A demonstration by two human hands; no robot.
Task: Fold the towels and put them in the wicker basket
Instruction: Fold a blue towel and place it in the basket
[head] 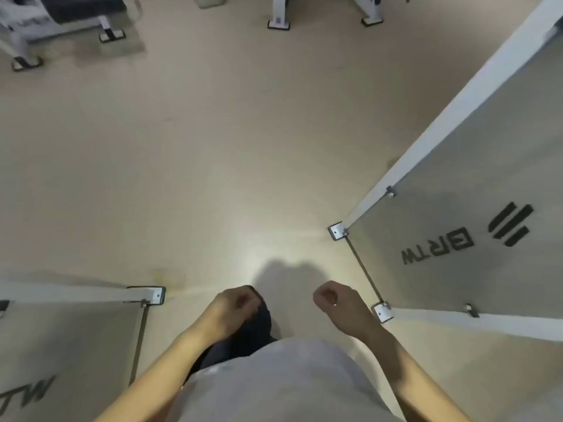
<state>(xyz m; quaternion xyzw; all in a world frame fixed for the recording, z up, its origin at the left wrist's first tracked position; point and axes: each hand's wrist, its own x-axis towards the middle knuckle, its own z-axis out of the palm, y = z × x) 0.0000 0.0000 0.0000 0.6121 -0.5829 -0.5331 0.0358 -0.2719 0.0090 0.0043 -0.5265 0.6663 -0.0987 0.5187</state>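
Note:
No towel and no wicker basket appear in this view. I look straight down at a beige floor (213, 162). My left hand (233, 309) is held out in front of my waist with its fingers curled into the palm, holding nothing. My right hand (333, 303) is level with it, about a hand's width to the right, also curled and holding nothing. Below the left hand shows my dark trouser leg (259, 327), and my grey shirt (283, 382) fills the bottom of the frame.
A frosted panel (475, 184) with a white frame and black lettering stands close on the right, its metal foot bracket (337, 231) on the floor. A similar panel (67, 336) is at lower left. White equipment legs (279, 16) stand far ahead.

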